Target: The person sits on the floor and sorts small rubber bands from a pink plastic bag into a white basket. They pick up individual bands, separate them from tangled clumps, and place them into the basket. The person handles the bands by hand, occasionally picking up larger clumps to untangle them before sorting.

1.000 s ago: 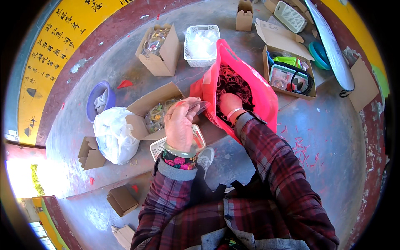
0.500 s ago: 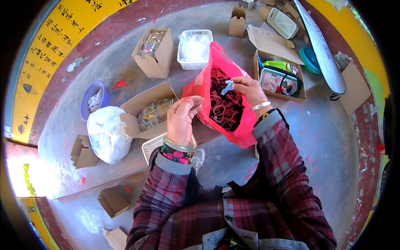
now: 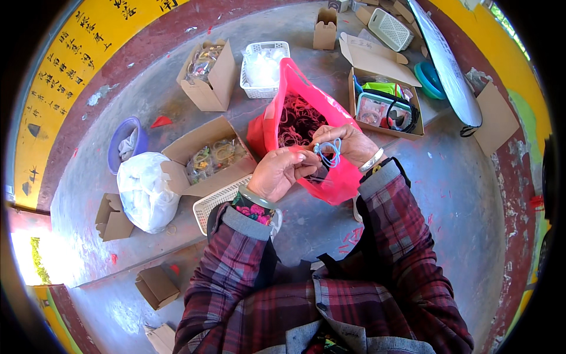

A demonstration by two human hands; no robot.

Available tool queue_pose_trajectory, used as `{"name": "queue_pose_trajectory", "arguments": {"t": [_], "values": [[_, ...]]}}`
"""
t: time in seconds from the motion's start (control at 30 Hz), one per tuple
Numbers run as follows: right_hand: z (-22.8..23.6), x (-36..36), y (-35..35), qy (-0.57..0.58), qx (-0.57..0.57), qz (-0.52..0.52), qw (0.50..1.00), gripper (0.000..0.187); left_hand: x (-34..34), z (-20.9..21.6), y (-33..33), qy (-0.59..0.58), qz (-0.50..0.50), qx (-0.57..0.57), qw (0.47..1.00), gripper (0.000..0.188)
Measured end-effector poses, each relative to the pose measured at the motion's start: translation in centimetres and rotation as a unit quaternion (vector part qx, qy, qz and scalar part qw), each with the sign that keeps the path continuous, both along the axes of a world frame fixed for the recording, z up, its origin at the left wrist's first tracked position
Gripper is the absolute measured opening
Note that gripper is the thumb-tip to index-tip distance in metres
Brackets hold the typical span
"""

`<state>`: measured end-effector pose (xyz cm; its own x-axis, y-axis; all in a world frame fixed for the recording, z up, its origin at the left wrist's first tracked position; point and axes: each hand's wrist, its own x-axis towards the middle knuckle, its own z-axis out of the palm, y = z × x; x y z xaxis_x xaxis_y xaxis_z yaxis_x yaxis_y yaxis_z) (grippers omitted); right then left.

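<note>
Just over the near side of a bright pink-red bag (image 3: 343,184), my two hands meet. My right hand (image 3: 352,145) pinches a looped light-blue cord (image 3: 336,154), which dangles below its fingertips. My left hand (image 3: 277,176) is closed with thumb and forefinger pressed together beside the cord's knotted end; what lies between those fingertips is too small to make out. Inside the open bag is a heap of dark red looped cords (image 3: 298,115). A pale bangle circles my left wrist and a silver one my right.
An open cardboard box (image 3: 203,133) of bagged trinkets and a white basket (image 3: 217,197) stand left of the bag. Beyond are another box (image 3: 215,88) and a white basket (image 3: 265,91). A box with a clear-lidded container (image 3: 383,110) is at right; a white plastic bag (image 3: 147,194) sits far left.
My hands have come together over the bag's near side. The right moved down and left, and the blue cord now hangs as an open loop. The left moved right and down.
</note>
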<state>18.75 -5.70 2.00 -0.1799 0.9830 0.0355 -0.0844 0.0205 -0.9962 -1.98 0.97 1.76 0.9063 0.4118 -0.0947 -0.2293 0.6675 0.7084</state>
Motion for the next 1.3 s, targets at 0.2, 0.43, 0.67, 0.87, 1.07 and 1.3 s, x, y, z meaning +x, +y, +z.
{"name": "queue_pose_trajectory", "arguments": {"t": [0.2, 0.43, 0.67, 0.87, 1.07, 1.3], "values": [[0.0, -0.2, 0.2, 0.013, -0.12, -0.03, 0.992, 0.027, 0.6, -0.8, -0.4, 0.08, 0.09, 0.011, 0.993, 0.023], [0.3, -0.5, 0.1, 0.031, -0.202, -0.1, 0.974, 0.024, 1.1, -0.4, -0.2, 0.109, 0.096, 0.135, 0.98, 0.022], [-1.8, -0.4, 0.8, -0.123, -0.15, -0.112, 0.975, 0.02, 1.6, -1.1, -0.6, 0.124, 0.077, 0.121, 0.982, 0.022], [-1.8, -0.8, 0.8, -0.163, -0.161, -0.132, 0.964, 0.019, 1.9, -1.8, -0.7, 0.126, 0.072, 0.117, 0.982, 0.023], [-3.1, -1.3, 1.1, -0.15, -0.163, -0.197, 0.955, 0.018, 2.1, -2.0, -0.7, 0.115, 0.065, 0.089, 0.987, 0.025], [-2.6, -1.2, 1.0, -0.125, -0.042, -0.262, 0.956, 0.012, 2.2, -1.2, -0.9, 0.126, 0.07, 0.084, 0.986, 0.025]]}}
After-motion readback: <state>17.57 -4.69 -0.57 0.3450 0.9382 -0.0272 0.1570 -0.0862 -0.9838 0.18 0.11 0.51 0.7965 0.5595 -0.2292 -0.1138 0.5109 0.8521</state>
